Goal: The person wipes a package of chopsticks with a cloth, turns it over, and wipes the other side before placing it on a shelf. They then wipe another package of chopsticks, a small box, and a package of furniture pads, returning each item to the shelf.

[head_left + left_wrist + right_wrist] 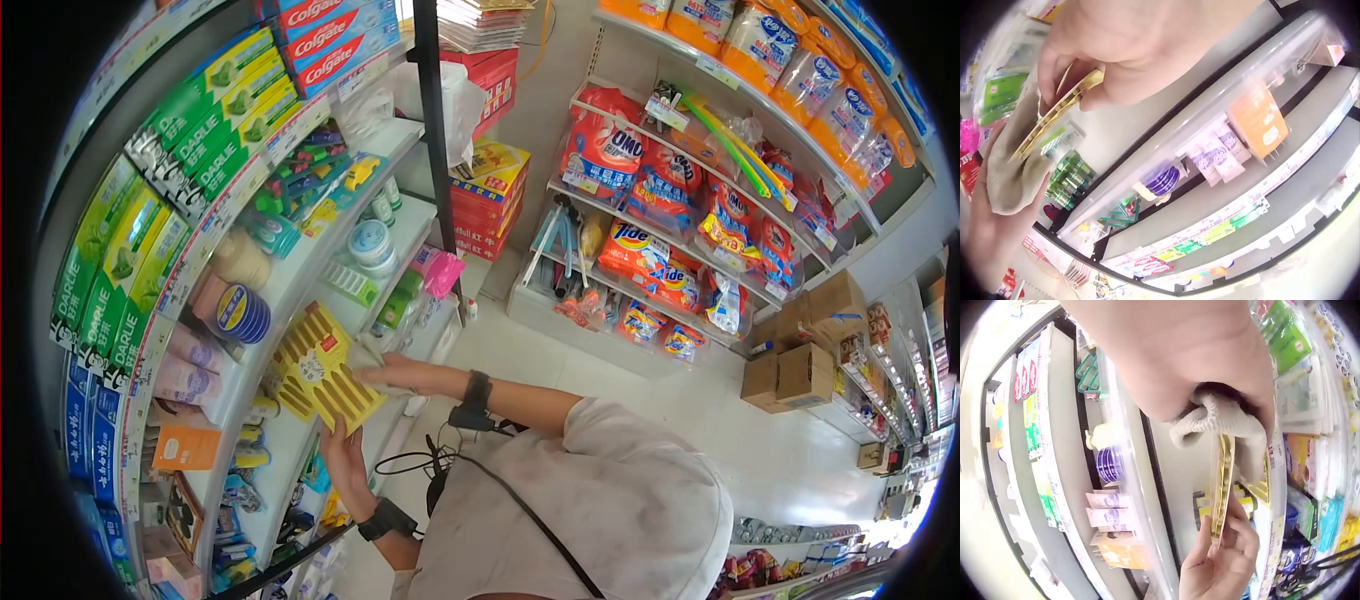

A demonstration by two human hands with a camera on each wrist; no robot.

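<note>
The left hand (345,460) pinches the near edge of a flat yellow pack (318,365), which slants away from both hands toward the shelf (285,462), while the right hand (405,375), closed round a cloth (1010,187), sits equally near, against another edge.

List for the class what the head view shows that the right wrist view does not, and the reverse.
Only head: red OMO bags and cardboard boxes.
Only right wrist: the yellow pack edge-on; the head view shows its broad face.
Both: left hand gripping that pack, right hand holding a pale cloth, green toothpaste boxes.
</note>
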